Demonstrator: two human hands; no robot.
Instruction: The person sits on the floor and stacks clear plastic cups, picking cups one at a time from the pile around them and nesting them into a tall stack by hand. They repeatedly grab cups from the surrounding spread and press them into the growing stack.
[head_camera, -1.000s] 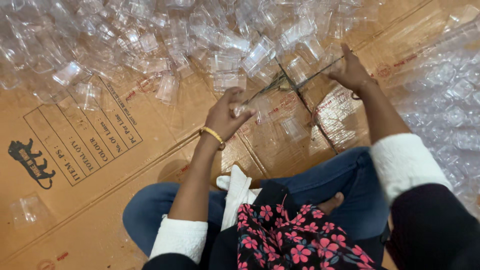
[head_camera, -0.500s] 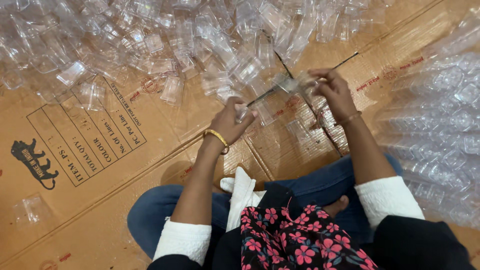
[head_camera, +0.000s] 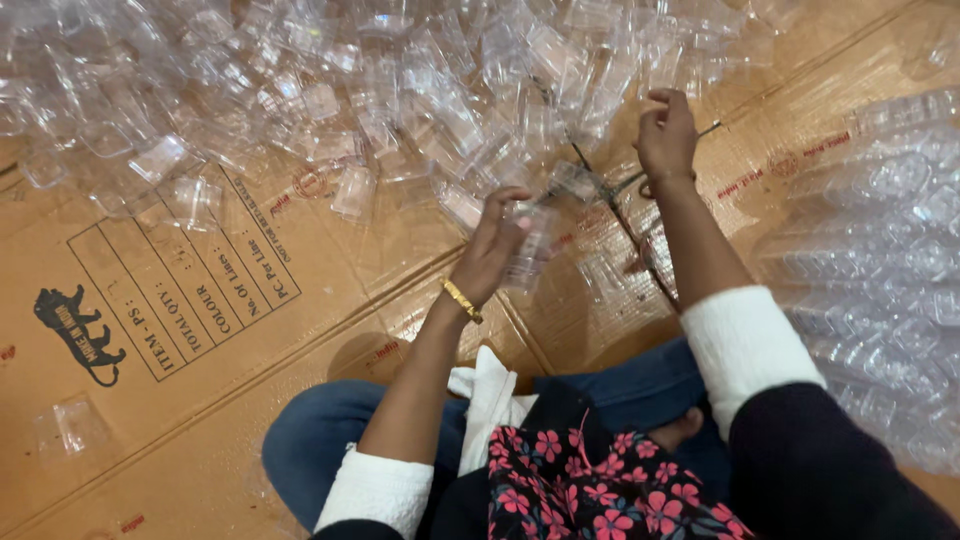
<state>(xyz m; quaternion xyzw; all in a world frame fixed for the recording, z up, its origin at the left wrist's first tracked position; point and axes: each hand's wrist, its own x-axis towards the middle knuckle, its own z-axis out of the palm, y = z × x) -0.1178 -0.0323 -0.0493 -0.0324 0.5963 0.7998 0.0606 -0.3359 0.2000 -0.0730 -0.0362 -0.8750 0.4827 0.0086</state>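
I sit cross-legged on flattened brown cardboard (head_camera: 250, 400). My left hand (head_camera: 497, 245), with a gold bangle at the wrist, grips a stack of small clear plastic containers (head_camera: 530, 250) just above the cardboard. My right hand (head_camera: 667, 132) is raised further out, fingers curled at the near edge of a big heap of loose clear plastic containers (head_camera: 400, 90); whether it pinches one is hard to tell. One clear piece (head_camera: 577, 182) lies between the two hands.
Long nested rows of clear containers (head_camera: 880, 270) lie along the right side. A single clear container (head_camera: 72, 425) rests at the lower left of the cardboard. A white cloth (head_camera: 490, 400) lies on my lap over blue jeans.
My right hand pulled back from the heap, then lifted further up. My left hand rose slightly with the stack in it. The view shifted, so the heap sits higher.
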